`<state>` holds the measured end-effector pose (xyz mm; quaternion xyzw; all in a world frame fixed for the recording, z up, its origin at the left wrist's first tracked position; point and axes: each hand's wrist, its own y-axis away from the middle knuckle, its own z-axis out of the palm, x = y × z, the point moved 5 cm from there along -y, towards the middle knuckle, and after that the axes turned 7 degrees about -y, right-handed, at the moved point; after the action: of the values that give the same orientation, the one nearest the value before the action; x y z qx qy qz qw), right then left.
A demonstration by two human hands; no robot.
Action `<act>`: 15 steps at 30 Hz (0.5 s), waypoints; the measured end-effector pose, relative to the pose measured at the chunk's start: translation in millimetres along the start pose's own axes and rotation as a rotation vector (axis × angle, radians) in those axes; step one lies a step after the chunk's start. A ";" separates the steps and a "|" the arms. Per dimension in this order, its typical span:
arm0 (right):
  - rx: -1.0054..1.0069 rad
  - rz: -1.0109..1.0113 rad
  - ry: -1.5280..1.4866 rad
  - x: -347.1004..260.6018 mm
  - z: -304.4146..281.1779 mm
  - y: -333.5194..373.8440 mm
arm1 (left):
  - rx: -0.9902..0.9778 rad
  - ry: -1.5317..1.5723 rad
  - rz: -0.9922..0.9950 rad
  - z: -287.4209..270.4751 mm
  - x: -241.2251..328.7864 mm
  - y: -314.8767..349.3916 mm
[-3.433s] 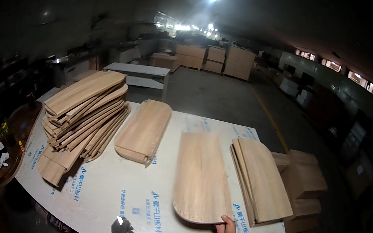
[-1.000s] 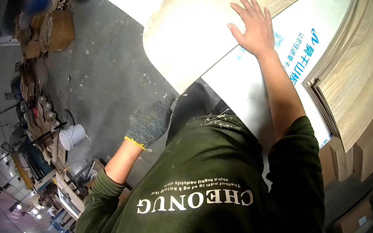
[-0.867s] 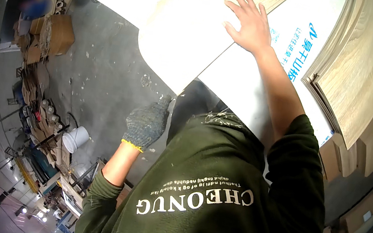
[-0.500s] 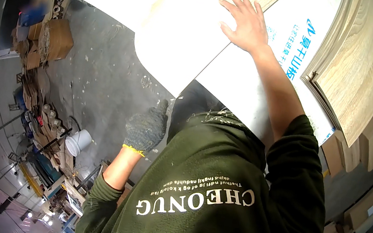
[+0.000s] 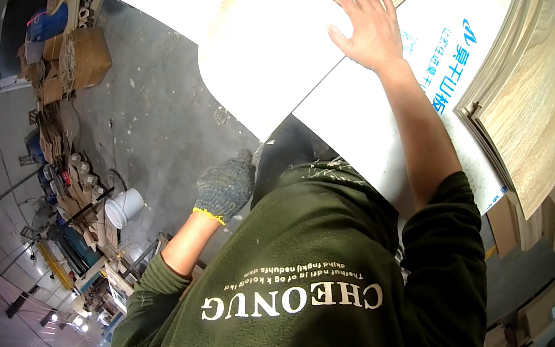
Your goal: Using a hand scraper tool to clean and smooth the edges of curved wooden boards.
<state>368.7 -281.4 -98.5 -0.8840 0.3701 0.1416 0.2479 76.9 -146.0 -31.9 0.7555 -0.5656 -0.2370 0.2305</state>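
Observation:
A pale wood-grain board point(image 5: 259, 61), bright with glare, lies over white printed sheets point(image 5: 359, 117). My bare right hand point(image 5: 369, 28) rests flat on it near its right edge, fingers spread. My left hand point(image 5: 226, 186), in a dark grey knit glove with a yellow cuff, is low beside the board's near corner. Its fingers look curled together; whatever they hold, if anything, is hidden by the glove. From this view I cannot tell whether the glove touches the corner.
Stacked wood-grain panels point(image 5: 531, 105) lie at the right. Grey concrete floor point(image 5: 153, 88) shows at left. Beyond it are cardboard boxes point(image 5: 88, 60), a white bucket point(image 5: 124, 207) and piled offcuts point(image 5: 82, 193). A blue item point(image 5: 47, 24) sits at the far left.
My left hand has shifted slightly right and up, closer to the board's near corner. My right hand stays flat on the board. The view has shifted a little.

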 end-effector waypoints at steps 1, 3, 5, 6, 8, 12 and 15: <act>-0.008 0.007 0.002 1.0 -0.6 0.1 | -0.046 -0.007 -0.014 2.0 0.6 -2.3; -0.012 0.021 0.016 8.0 -3.0 2.7 | -0.030 0.018 0.019 3.8 5.2 -10.4; 0.025 0.030 -0.022 14.9 -5.2 6.3 | -0.007 0.040 0.046 38.9 -2.5 -17.6; 0.038 0.004 -0.043 1.0 -5.1 1.7 | -0.087 -0.008 0.087 101.1 -26.5 -15.6; -0.020 -0.021 -0.072 -2.1 1.2 -3.3 | -0.179 -0.012 0.047 158.8 -40.6 -28.0; -0.045 -0.004 -0.067 5.1 -6.0 7.0 | -0.194 0.805 -0.094 127.7 -10.1 -15.1; 0.061 -0.039 -0.074 -3.2 -25.5 4.8 | -0.431 1.767 -0.414 115.8 -2.7 11.3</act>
<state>364.8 -296.3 -77.3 -0.8772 0.3476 0.1581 0.2911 -3.8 -155.5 -115.2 0.6884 0.0173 0.2877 0.6657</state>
